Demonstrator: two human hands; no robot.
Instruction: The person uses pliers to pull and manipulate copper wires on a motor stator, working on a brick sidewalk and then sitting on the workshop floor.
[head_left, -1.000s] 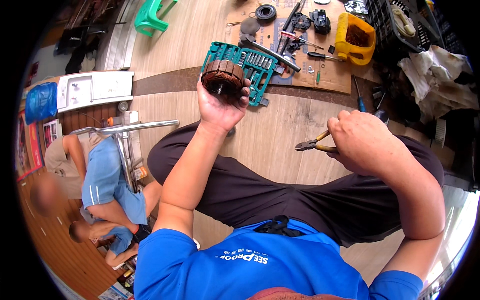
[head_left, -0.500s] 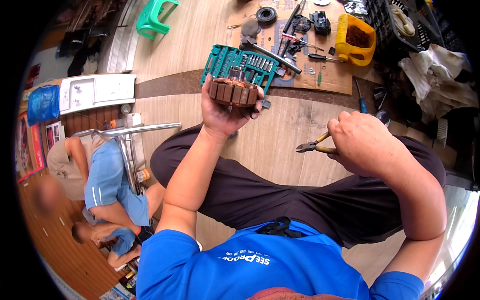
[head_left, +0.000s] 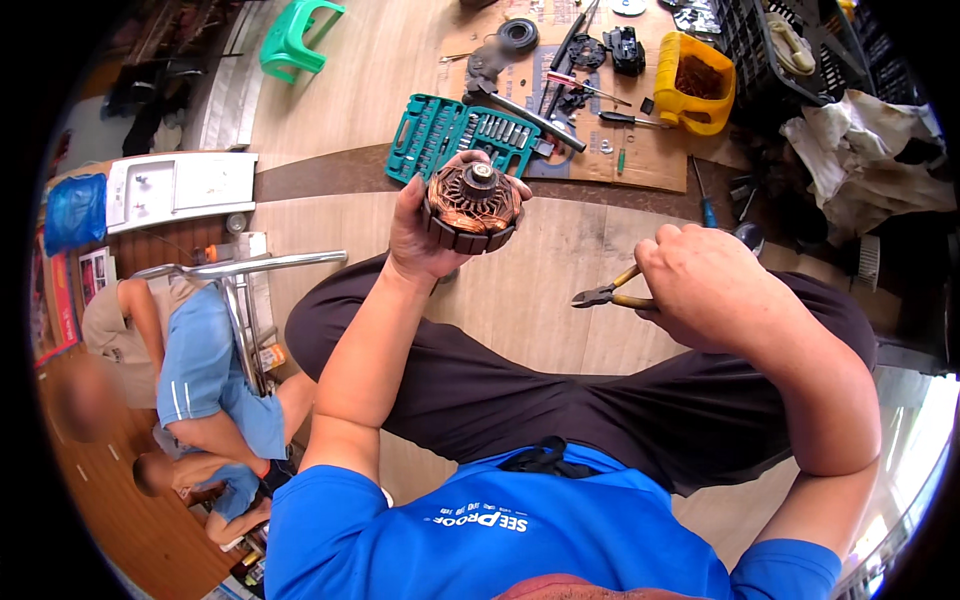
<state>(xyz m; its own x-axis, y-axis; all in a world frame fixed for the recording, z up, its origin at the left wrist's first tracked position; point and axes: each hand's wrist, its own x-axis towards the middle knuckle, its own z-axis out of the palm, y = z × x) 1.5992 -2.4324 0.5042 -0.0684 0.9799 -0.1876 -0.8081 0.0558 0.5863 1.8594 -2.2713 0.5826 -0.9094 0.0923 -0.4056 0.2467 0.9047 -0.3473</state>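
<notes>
My left hand (head_left: 425,235) grips a round motor armature (head_left: 474,210) from behind and below. Its copper windings and the small commutator on top face up toward me, and dark metal core segments ring its lower edge. Over my right knee, my right hand (head_left: 695,285) is closed round the yellow handles of a pair of cutting pliers (head_left: 612,293). The pliers' jaws point left, well apart from the armature. Part of my left hand's fingers is hidden behind the armature.
Beyond the armature lies an open green socket set (head_left: 425,135). Tools and parts, including a hammer (head_left: 530,118), cover a cardboard sheet (head_left: 655,165) beside a cut yellow jug (head_left: 690,120). A black crate (head_left: 815,60) and cloths (head_left: 865,150) stand right. Two people (head_left: 215,350) sit at left.
My left hand has tipped the armature, so its commutator and windings now show instead of its side. The pliers stay in my right hand, and the whole view has shifted slightly.
</notes>
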